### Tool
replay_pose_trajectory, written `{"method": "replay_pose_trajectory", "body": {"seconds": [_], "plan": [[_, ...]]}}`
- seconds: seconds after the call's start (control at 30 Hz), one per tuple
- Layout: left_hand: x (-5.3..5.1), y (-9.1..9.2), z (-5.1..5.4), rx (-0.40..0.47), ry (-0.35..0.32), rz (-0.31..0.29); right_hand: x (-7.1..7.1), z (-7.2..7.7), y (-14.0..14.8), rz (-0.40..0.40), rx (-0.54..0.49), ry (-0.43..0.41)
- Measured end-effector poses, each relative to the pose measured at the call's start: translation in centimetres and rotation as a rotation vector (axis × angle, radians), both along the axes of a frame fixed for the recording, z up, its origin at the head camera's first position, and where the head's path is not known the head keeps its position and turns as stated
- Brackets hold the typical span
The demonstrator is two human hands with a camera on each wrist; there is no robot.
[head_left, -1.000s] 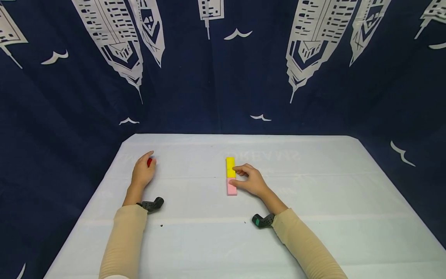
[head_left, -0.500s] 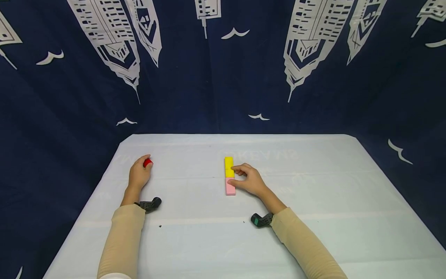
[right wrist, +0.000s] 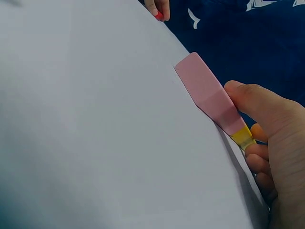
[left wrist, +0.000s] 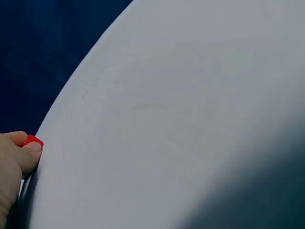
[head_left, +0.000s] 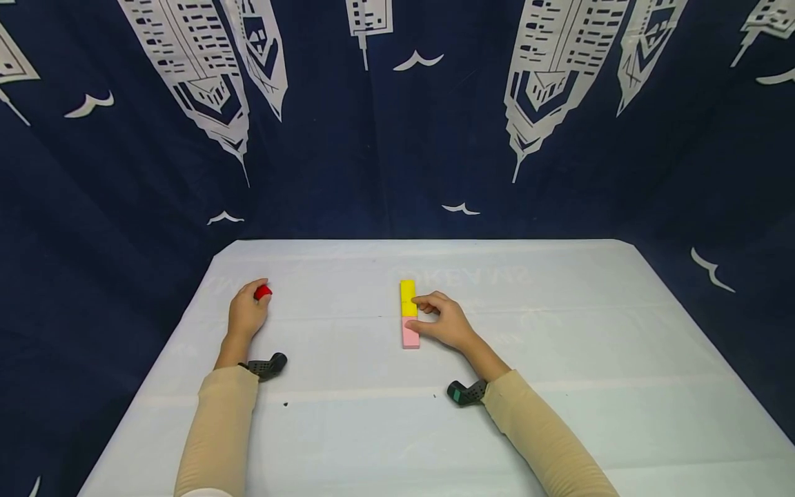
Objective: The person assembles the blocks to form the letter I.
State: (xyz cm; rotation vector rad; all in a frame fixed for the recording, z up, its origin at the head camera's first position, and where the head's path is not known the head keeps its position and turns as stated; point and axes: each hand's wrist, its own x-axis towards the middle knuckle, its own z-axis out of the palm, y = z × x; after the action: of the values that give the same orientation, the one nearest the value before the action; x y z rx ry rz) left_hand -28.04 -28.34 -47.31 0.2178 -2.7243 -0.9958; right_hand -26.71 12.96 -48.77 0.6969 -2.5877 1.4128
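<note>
My left hand [head_left: 248,314] pinches a small red block [head_left: 263,292] at the far left of the table; in the left wrist view only part of this block shows between thumb and fingers. Near the table's middle, a yellow block [head_left: 408,297] and a pink block [head_left: 410,335] lie end to end, the yellow one farther away. My right hand [head_left: 448,323] grips them from the right, its thumb at the pink block and its curled fingers at the yellow one. The right wrist view shows the pink block large, with a small part of the yellow beyond it.
A white cloth covers the table [head_left: 348,428]. Behind it hangs a dark blue curtain [head_left: 348,186] with white building and bird prints. A tiny dark speck [head_left: 286,404] lies right of the left forearm. Each wrist bears a black camera [head_left: 268,366].
The left hand has shifted slightly left and turned, so more of the red block shows. The right hand and the yellow and pink blocks stay in place; the head view has shifted a little.
</note>
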Motion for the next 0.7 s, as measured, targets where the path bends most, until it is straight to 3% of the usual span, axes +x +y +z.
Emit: {"method": "replay_pose_trajectory", "body": {"seconds": [0.3,0.7], "plan": [[0.0,0.4,0.4,0.03,0.002,0.004,0.0,0.0,0.0,0.003,-0.003,0.003],[-0.8,3.3,1.8,0.06,0.051,-0.085,-0.2,-0.1,0.0,-0.001,0.001,0.003]]}}
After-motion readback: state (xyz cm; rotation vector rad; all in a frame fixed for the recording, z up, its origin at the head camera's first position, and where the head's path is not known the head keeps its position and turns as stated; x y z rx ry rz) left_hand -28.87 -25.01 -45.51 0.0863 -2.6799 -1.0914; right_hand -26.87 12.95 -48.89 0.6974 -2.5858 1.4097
